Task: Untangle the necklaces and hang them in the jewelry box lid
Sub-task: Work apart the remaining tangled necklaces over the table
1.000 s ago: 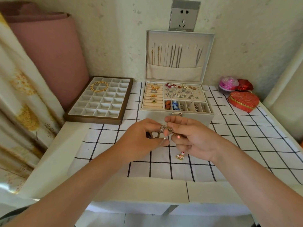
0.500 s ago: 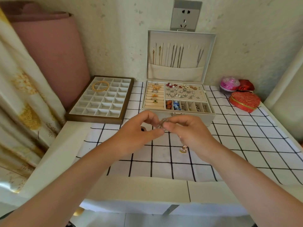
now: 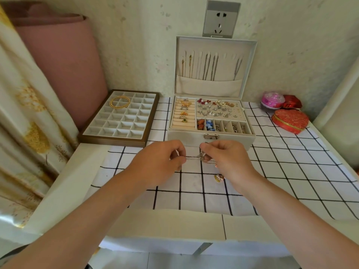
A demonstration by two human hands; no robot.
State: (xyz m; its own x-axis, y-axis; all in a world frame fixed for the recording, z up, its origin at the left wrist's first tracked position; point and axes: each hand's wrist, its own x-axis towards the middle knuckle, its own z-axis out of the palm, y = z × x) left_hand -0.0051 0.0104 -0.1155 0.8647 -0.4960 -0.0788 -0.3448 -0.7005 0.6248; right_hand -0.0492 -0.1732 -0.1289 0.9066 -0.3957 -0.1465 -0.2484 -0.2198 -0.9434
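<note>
Just in front of the jewelry box (image 3: 190, 137), both hands hold the tangled necklaces (image 3: 202, 157) above the tabletop (image 3: 291, 171). The left hand (image 3: 161, 162) pinches a thin chain between thumb and curled fingers. The right hand (image 3: 230, 160) pinches the knotted clump, and the chain runs taut between the two. A pendant (image 3: 219, 178) shows below the right hand; whether it hangs or lies on the tabletop cannot be told. The lid (image 3: 209, 88) stands upright at the box's back, with several hung chains (image 3: 208, 65) inside. A compartment tray (image 3: 114, 140) sits left of the box and a red heart-shaped case (image 3: 290, 121) sits to its right.
</note>
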